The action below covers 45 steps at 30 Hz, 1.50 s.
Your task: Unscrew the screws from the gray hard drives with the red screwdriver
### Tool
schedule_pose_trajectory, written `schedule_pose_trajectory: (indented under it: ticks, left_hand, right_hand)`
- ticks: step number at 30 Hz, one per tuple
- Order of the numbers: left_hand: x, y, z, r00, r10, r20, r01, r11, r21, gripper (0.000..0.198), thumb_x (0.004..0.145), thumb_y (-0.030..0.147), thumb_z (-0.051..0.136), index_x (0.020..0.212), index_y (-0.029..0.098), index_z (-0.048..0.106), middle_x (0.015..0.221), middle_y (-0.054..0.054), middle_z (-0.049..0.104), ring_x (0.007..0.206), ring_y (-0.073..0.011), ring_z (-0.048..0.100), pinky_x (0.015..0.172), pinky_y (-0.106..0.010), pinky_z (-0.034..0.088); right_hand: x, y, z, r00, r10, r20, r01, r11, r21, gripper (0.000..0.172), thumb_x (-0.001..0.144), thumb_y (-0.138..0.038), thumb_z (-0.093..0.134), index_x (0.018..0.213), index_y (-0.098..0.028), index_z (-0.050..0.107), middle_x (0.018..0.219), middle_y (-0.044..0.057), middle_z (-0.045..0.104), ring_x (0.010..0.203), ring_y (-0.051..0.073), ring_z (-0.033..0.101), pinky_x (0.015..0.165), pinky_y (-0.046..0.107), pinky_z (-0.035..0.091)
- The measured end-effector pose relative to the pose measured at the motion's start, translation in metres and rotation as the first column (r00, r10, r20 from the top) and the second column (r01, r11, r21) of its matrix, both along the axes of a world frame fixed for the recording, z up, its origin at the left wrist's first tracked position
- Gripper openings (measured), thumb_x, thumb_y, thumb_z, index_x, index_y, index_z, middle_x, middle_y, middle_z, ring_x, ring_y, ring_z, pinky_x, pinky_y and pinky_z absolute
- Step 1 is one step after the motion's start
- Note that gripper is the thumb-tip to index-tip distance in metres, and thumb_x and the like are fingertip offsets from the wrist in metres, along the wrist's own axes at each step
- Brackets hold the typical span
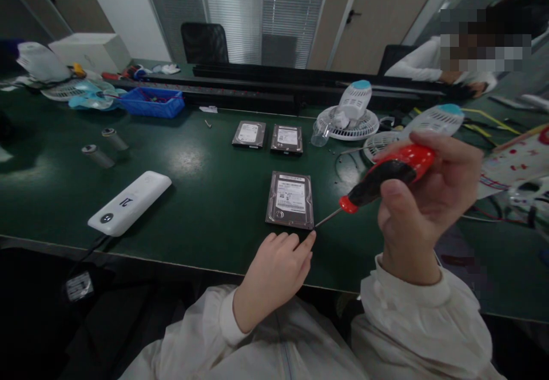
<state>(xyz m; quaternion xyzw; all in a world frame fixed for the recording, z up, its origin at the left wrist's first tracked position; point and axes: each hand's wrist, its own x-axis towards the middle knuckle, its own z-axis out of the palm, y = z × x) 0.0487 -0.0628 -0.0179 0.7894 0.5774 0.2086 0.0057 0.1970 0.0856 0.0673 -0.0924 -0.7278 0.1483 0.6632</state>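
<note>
Now the right hand (424, 197) is closed around a red-and-black screwdriver (386, 177), its tip at the lower right corner of the centre hard drive (290, 200). The left hand (274, 271) grips nothing, fingertips resting there; I think the tip should sit straight.

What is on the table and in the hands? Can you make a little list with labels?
middle: nearest hard drive, flat, label up, on the green table
left hand: fingertips at that drive's near right corner
right hand: grips a red-and-black screwdriver, tip at the same corner
behind: two more hard drives, side by side
left side: white power bank; blue tray farther back
right side: white fans
far right: another person's white sleeve
</note>
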Motion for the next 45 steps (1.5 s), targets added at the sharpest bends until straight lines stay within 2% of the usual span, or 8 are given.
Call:
schedule_pose_trajectory:
  ticks: [3,10,16,21,26,30,36,45]
  left_hand:
    - [0.0004,0.0005,-0.0001,1.0,-0.002,-0.006,0.002,1.0,0.005,0.039,0.104,0.024,0.045,0.141,0.016,0.054,0.089,-0.002,0.062,0.082,-0.0205,0.058,0.071,-0.037,0.043]
    - [0.0006,0.0001,0.0005,1.0,-0.003,0.002,0.003,1.0,0.001,0.04,0.104,0.024,0.043,0.142,0.016,0.053,0.09,-0.002,0.062,0.083,-0.0205,0.057,0.071,-0.037,0.043]
    - [-0.0001,0.0005,0.0012,1.0,0.001,-0.002,-0.001,1.0,-0.005,0.04,0.104,0.024,0.044,0.142,0.016,0.053,0.09,-0.002,0.062,0.084,-0.0205,0.058,0.072,-0.037,0.043]
    - [-0.0005,0.0001,0.001,1.0,-0.001,0.0,0.001,1.0,-0.008,0.039,0.104,0.024,0.043,0.142,0.016,0.053,0.09,-0.003,0.062,0.084,-0.0202,0.058,0.073,-0.036,0.043]
    - [0.0002,-0.0005,0.0006,1.0,0.001,-0.002,-0.001,1.0,0.009,0.04,0.104,0.024,0.043,0.142,0.016,0.053,0.089,-0.002,0.061,0.083,-0.0203,0.057,0.072,-0.036,0.042]
    - [0.0004,0.0,0.0005,1.0,0.002,0.0,-0.002,1.0,0.007,0.04,0.104,0.024,0.044,0.142,0.016,0.052,0.09,-0.002,0.061,0.083,-0.0203,0.057,0.073,-0.036,0.043]
    - [0.0002,0.0003,0.0002,1.0,-0.003,0.009,0.003,1.0,0.017,0.04,0.104,0.024,0.044,0.142,0.015,0.052,0.092,-0.002,0.062,0.085,-0.0204,0.058,0.073,-0.036,0.043]
    - [0.0003,0.0014,0.0001,1.0,0.0,0.005,0.0,1.0,0.006,0.04,0.104,0.024,0.045,0.142,0.016,0.053,0.09,-0.003,0.063,0.083,-0.0202,0.058,0.072,-0.037,0.045]
  right_hand:
    - [0.0005,0.0025,-0.0009,0.996,-0.083,-0.031,0.085,0.995,0.051,0.058,0.067,-0.036,0.083,0.123,-0.036,0.065,0.102,0.0,0.057,0.079,0.015,0.057,0.071,0.037,0.049]
    - [-0.0008,0.0007,0.0007,0.996,0.083,0.017,-0.082,0.995,-0.056,0.047,0.082,-0.044,0.065,0.128,-0.032,0.064,0.104,0.004,0.064,0.092,0.023,0.067,0.069,0.041,0.053]
    - [-0.0023,0.0012,0.0004,0.997,-0.005,-0.075,0.004,1.0,-0.016,0.044,0.076,-0.033,0.076,0.119,-0.031,0.066,0.099,0.0,0.054,0.078,0.015,0.062,0.066,0.035,0.05]
    - [-0.007,0.0029,-0.0005,0.998,0.034,-0.046,-0.035,0.999,-0.029,0.039,0.087,-0.035,0.063,0.124,-0.029,0.063,0.104,0.002,0.064,0.095,0.022,0.07,0.076,0.041,0.053]
    - [-0.0079,0.0047,0.0005,0.991,-0.126,-0.047,0.13,0.988,0.079,0.049,0.077,-0.042,0.075,0.124,-0.034,0.063,0.094,-0.002,0.057,0.068,0.013,0.061,0.062,0.035,0.048]
    - [-0.0083,0.0045,-0.0011,0.99,-0.138,-0.017,0.138,0.99,0.041,0.043,0.089,-0.054,0.059,0.126,-0.032,0.06,0.08,-0.002,0.057,0.064,0.014,0.055,0.064,0.036,0.046]
    - [-0.0087,-0.0005,0.0004,0.995,0.098,-0.027,-0.1,0.986,-0.133,0.043,0.087,-0.044,0.056,0.127,-0.029,0.062,0.108,0.003,0.075,0.098,0.024,0.069,0.078,0.044,0.051]
    - [-0.0091,0.0019,0.0011,0.989,-0.149,-0.011,0.149,0.984,0.098,0.049,0.085,-0.045,0.067,0.132,-0.045,0.053,0.121,-0.002,0.05,0.07,0.01,0.064,0.064,0.036,0.054]
